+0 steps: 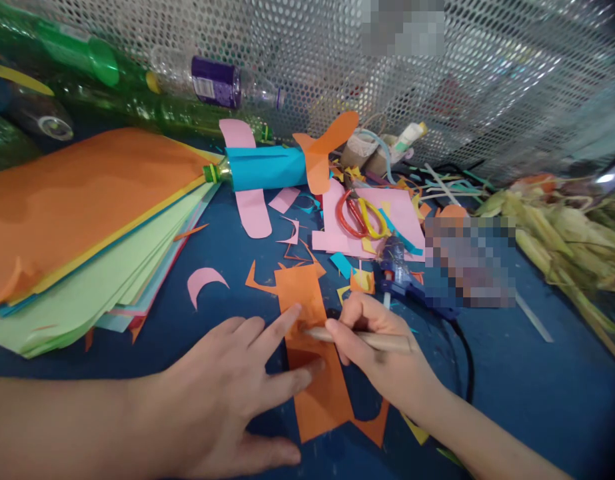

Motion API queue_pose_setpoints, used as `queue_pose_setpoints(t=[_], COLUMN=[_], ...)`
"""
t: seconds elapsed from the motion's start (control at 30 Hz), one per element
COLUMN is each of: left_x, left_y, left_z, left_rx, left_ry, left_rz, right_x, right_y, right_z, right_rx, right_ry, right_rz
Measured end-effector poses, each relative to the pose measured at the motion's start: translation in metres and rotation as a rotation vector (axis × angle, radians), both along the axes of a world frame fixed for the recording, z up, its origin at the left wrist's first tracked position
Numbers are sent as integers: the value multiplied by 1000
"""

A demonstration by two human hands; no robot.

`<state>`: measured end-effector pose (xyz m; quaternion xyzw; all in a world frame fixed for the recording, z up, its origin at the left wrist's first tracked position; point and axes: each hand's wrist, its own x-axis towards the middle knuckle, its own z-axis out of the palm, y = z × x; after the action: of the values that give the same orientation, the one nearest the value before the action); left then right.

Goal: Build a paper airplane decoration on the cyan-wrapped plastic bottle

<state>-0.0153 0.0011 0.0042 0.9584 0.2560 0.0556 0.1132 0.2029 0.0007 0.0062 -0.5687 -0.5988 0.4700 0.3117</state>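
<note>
A strip of orange paper [327, 400] lies lengthwise on the blue table before me. My left hand [227, 380] rests on its left side, fingers spread, with fingertips pressing the paper. In my right hand [382, 340] is a pencil [382, 341], pinched between thumb and fingers. The pencil's tip touches the orange strip near my left index fingertip. Beyond the strip lies a plastic bottle wrapped in blue paper [267, 168], with pink paper wings and an orange paper tail [317, 157] at its right end. A pink crescent scrap [204, 280] sits left of the strip.
A stack of coloured paper [102, 213] covers the left side. Scissors [362, 217] lie on pink paper, near a blue glue gun [417, 290] with its cord [470, 360]. Plastic bottles [217, 83] line the perforated metal wall [327, 60]. Dry corn husks [562, 247] are at right.
</note>
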Motion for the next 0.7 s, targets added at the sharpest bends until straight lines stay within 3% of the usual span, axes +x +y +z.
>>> queue_pose_setpoints(t=[0.23, 0.47, 0.7], left_x=[-1, -1, 2], left_y=[0, 1, -2], left_z=[-1, -1, 3], left_rx=[-8, -10, -8], left_ry=[-7, -6, 16], left_rz=[4, -7, 26], right_x=[2, 5, 7], right_y=[2, 3, 4], right_z=[3, 0, 5], right_rx=[40, -33, 57], right_ry=[-23, 2, -76], right_rz=[51, 77, 37])
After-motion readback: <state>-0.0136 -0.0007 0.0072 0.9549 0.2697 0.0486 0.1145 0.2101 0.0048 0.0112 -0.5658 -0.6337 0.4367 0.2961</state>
